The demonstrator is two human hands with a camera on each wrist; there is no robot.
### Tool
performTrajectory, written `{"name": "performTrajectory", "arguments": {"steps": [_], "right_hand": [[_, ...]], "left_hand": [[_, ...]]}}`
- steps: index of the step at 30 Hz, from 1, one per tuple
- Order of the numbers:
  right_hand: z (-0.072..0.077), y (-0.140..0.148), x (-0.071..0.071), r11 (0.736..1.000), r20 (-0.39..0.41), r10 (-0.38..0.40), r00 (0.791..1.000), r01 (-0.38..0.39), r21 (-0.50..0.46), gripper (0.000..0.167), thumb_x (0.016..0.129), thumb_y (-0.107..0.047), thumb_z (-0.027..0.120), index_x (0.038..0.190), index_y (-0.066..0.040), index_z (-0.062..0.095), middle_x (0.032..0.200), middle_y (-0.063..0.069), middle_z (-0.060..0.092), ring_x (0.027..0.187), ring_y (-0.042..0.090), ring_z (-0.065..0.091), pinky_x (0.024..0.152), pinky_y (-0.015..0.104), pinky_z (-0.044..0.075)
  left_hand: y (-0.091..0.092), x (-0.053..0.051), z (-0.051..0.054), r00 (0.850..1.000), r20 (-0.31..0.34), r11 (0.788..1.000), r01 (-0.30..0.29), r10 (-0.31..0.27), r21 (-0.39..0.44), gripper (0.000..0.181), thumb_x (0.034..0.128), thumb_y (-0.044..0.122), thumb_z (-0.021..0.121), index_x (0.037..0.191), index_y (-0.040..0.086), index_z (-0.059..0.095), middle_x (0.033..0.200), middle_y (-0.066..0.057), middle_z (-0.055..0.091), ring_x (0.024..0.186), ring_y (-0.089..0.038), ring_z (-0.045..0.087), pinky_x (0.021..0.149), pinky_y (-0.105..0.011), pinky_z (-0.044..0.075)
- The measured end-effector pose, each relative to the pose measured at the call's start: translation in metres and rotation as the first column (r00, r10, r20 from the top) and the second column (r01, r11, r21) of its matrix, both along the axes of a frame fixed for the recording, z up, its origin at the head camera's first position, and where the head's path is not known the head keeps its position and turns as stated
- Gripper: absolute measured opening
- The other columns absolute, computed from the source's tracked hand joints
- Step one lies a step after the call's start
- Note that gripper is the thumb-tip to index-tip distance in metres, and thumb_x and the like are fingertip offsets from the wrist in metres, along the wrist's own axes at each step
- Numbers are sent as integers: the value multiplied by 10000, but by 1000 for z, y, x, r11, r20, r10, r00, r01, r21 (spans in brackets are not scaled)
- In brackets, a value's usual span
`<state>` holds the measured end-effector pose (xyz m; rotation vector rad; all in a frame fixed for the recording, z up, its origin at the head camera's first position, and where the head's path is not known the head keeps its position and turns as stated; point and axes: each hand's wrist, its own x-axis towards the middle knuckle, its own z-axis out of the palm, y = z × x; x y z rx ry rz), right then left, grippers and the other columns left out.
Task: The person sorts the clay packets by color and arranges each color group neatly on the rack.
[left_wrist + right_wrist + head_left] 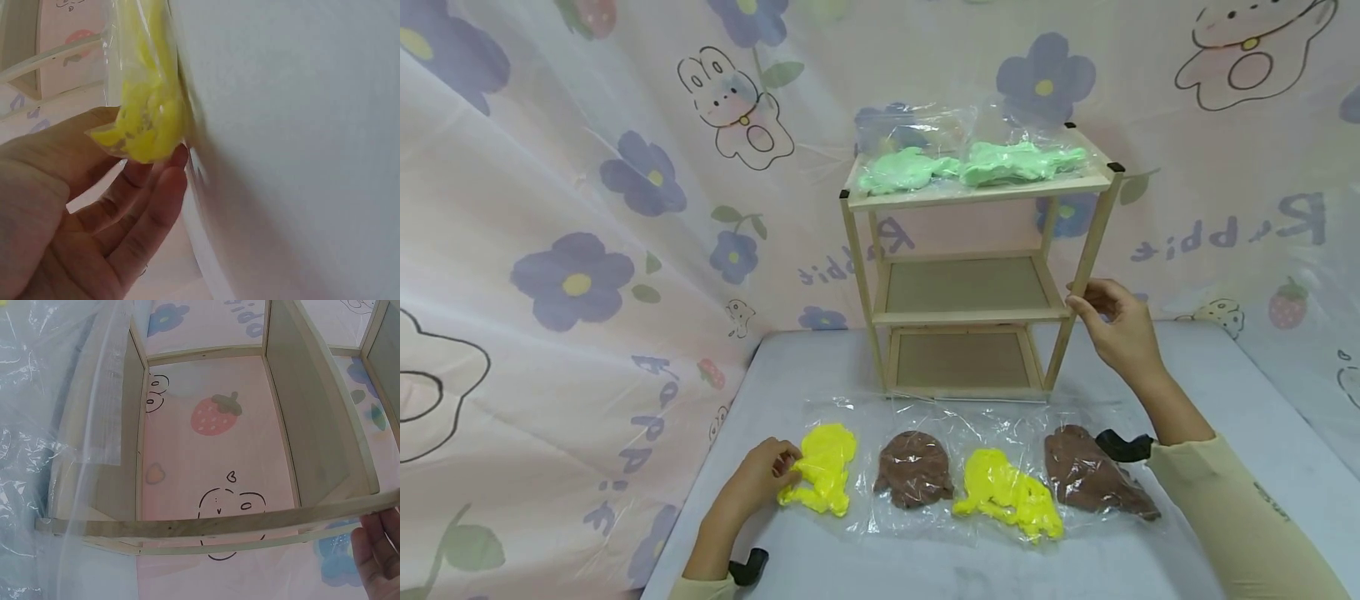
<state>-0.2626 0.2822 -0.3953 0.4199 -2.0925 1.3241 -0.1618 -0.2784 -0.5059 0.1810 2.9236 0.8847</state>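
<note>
1. The leftmost yellow dough bag (826, 468) lies at the near left of the white table (985, 575): a bright, lumpy mass under creased clear plastic.
2. The person's left hand (763, 475) pinches its outer edge. From above, the grip looks slight; the left wrist view shows the thumb on the upper side and the fingertips towards the tabletop.
3. Rightward along the row come a rounded brown dough bag (913, 469), a second yellow dough bag (1009, 496) with a knobbly surface, and a smoother, wedge-shaped brown dough bag (1093, 471), their glossy films meeting.
4. Behind them stands a three-tier wooden rack (966, 286), pale and slim-posted, with black corner caps.
5. The right hand (1120, 329) pinches its right front post between thumb and fingers.
6. Two bags of mint-green dough (970, 169) sit on the top tier, seen only from the head.
7. Through the open frame, the right wrist view alone shows a printed strawberry (215, 415) on the curtain (587, 375).
</note>
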Motion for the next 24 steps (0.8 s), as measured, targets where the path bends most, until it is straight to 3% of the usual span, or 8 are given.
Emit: {"name": "performTrajectory", "arguments": {"steps": [6,21,24], "right_hand": [[-1,0,-1,1000,10,-16,1000,16,6,243,1025,-11,717,1259,54,713,1048,-228,679,935,-69,645,886,68,479],[0,0,1,1000,17,-16,1000,15,11,247,1030,-34,719,1262,51,712,1056,-209,684,946,-67,646,887,68,481],[1,0,1,1000,17,-17,1000,17,12,247,1031,-37,720,1261,50,713,1056,-214,680,947,-68,646,886,67,481]], "left_hand": [[-6,-2,0,999,-22,999,-31,32,32,231,910,90,864,1093,177,754,1016,39,714,894,-126,662,803,-354,625],[-24,5,21,988,-155,997,11,1,74,223,931,197,863,1128,236,768,1013,85,730,843,-95,629,767,-270,585],[-25,8,23,989,-148,994,18,-2,105,228,930,204,863,1132,248,767,1026,87,732,847,-100,641,774,-269,592]]}}
